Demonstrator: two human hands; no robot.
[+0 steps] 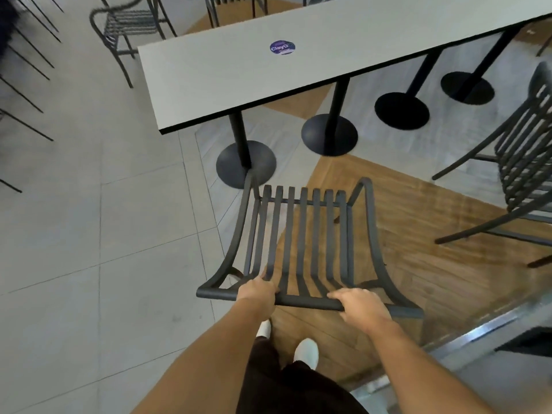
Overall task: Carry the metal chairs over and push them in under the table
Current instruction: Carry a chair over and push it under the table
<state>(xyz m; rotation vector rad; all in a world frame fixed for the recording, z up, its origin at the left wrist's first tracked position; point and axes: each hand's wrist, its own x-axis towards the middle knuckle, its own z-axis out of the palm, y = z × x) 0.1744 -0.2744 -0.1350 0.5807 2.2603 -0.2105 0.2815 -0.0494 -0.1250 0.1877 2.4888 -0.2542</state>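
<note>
A dark metal chair (301, 234) with a slatted back and seat is right in front of me, its seat pointing toward the table. My left hand (258, 291) and my right hand (360, 306) both grip the top rail of its backrest. The long white table (239, 73) runs from the centre to the upper right on several black pedestal legs with round bases (246, 164). The chair's front edge is close to the nearest base, at the table's near end. Whether the chair's feet touch the floor is hidden.
A second slatted metal chair (519, 162) stands at the right, pulled out from the table. Another metal chair (128, 28) stands beyond the table's far left corner. Thin black rods (27, 85) fan out at the left edge. A metal threshold strip (478, 333) crosses the floor at lower right.
</note>
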